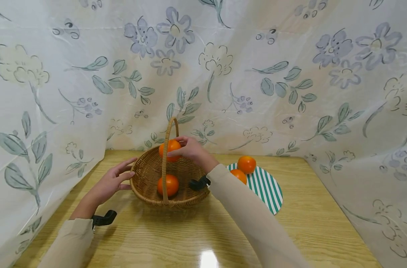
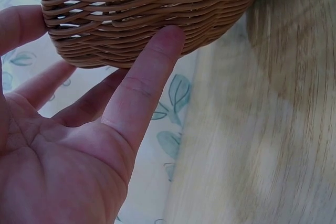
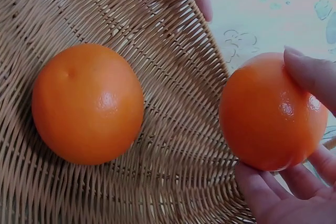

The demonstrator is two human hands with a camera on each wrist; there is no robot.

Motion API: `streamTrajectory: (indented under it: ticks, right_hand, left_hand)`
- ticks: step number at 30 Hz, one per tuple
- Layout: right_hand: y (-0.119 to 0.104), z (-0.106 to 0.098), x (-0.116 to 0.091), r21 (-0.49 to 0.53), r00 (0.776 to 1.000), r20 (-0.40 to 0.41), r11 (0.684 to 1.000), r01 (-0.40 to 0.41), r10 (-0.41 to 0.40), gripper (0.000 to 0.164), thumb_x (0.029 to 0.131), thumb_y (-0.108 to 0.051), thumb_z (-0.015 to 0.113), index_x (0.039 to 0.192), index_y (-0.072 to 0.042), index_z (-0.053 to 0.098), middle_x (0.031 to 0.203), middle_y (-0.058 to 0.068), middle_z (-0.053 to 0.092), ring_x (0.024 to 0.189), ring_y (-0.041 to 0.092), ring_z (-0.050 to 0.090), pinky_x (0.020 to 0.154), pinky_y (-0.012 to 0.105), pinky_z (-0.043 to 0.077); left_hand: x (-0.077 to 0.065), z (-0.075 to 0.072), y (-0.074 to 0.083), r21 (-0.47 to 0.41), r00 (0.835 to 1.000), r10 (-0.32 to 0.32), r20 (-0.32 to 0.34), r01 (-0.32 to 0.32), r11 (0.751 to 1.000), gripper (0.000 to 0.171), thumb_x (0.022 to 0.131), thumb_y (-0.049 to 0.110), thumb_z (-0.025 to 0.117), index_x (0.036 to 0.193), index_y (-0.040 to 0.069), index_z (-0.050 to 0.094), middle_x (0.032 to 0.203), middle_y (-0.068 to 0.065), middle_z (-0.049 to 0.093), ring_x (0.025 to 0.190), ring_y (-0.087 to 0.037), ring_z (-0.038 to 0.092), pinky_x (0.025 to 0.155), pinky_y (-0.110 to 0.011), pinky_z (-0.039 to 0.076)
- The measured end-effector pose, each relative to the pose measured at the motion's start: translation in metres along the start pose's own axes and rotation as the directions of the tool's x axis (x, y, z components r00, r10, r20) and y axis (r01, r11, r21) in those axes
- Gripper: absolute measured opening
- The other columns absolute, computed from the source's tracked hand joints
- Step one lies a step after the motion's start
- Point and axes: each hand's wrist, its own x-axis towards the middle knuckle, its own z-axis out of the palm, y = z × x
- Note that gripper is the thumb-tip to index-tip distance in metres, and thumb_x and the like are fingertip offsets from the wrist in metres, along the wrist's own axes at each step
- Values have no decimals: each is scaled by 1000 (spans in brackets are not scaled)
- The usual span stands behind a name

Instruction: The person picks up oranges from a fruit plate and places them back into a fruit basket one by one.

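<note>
A brown wicker basket [image 1: 186, 203] with a tall arched handle [image 1: 164, 163] stands on the wooden table. Extended fingers and thumb of my left hand [image 1: 106, 184] touch its left side; in the left wrist view the thumb [image 2: 144, 80] lies along the woven wall [image 2: 210, 17]. My right hand [image 1: 194, 152] holds an orange [image 3: 268, 114] between thumb and fingers, over the far part of the basket behind the handle. Another orange [image 3: 86, 103] rests inside on the basket's bottom, nearer to me.
Right of the basket lies a round green-and-white striped mat [image 1: 270, 190]. Two oranges sit on it, one farther back [image 1: 246, 164] and one [image 1: 239, 175] partly hidden by my right sleeve [image 1: 253, 212]. Flowered cloth [image 1: 203, 74] encloses the table's back and sides.
</note>
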Motion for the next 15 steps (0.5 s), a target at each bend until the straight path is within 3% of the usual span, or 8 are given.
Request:
streamTrajectory:
  ticks: [5,10,15]
  right_hand:
    - [4,11,7,20,999,16,999,-39,39,70,83,-10,85,145,-5,55,138,16,60,115,27,60,106,46,53]
    - [9,22,11,58,995,55,995,-83,80,70,83,-11,85,146,-5,54,141,16,58,112,26,59,110,54,49]
    - [14,29,11,3,993,61,995,-101,101,76,81,-18,89,146,-5,54,141,15,57,105,25,60,108,54,51]
  left_hand:
    - [-3,1,1,8,1000,-1,-6,1,1000,66,108,30,53,165,18,22,162,-32,24,138,-54,42,89,-40,63]
    - [-4,1,1,3,1000,-2,-10,2,1000,66,109,30,52,165,18,22,160,-33,26,137,-54,44,89,-40,63]
    - [-4,2,1,-1,1000,1,-5,-1,1000,65,109,31,52,165,19,21,160,-33,27,138,-55,43,90,-41,63]
